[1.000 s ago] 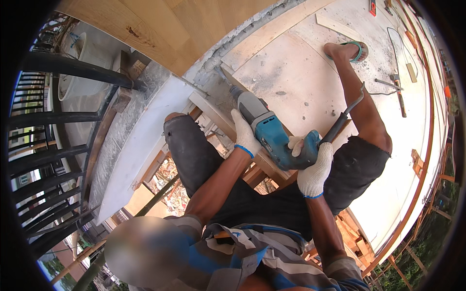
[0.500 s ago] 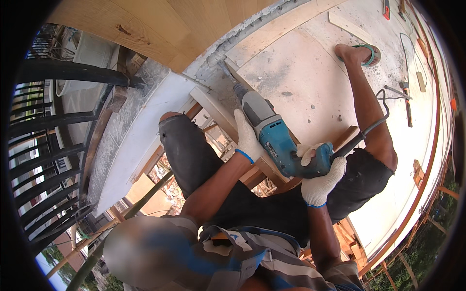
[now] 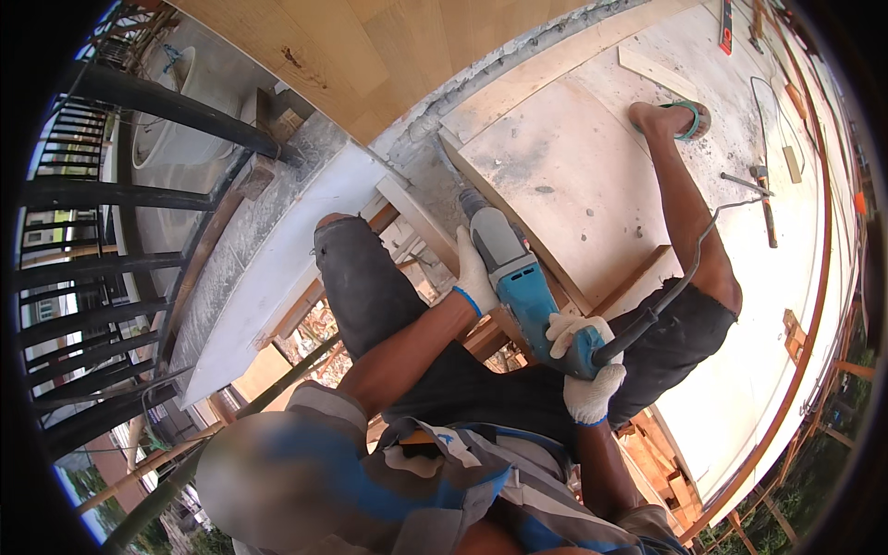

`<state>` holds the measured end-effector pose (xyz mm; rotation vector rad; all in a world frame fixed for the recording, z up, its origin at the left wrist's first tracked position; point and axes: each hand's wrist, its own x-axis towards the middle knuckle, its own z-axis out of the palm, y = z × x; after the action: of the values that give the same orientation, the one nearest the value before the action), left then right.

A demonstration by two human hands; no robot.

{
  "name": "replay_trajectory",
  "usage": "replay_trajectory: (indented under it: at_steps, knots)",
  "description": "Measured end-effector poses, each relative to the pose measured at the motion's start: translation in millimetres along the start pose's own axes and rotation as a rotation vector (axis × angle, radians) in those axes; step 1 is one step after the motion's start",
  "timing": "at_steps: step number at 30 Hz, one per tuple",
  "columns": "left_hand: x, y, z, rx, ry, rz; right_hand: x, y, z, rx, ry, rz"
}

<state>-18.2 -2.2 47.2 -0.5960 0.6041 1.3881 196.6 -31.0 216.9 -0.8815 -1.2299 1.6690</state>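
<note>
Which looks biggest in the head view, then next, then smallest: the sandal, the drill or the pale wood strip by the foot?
1. Drill: it seems nearer the camera, which makes it look extra big.
2. Wood strip
3. Sandal: the foot hides part of it.

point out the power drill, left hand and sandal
Power drill (image 3: 525, 292), head view: middle of its teal housing.
Left hand (image 3: 474, 276), head view: its gloved back.
Sandal (image 3: 695, 118), head view: its green strap.
</note>
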Motion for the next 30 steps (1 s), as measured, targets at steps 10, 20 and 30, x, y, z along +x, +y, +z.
replay_trajectory:
  at_steps: [10, 20, 30]
  knots:
    - [-61.8, -7.6, 42.4, 0.066, -0.313, 0.128, 4.7, -48.0, 7.0, 0.142, -0.006, 0.018]
    - [-60.7, 35.2, 58.3, 0.223, -0.319, 0.31, 87.5, -52.3, 42.2, 0.52, -0.067, 0.184]
    - [-75.3, 48.3, 65.8, 0.257, -0.416, 0.34, 97.4, -55.4, 87.5, 0.214, -0.053, 0.002]
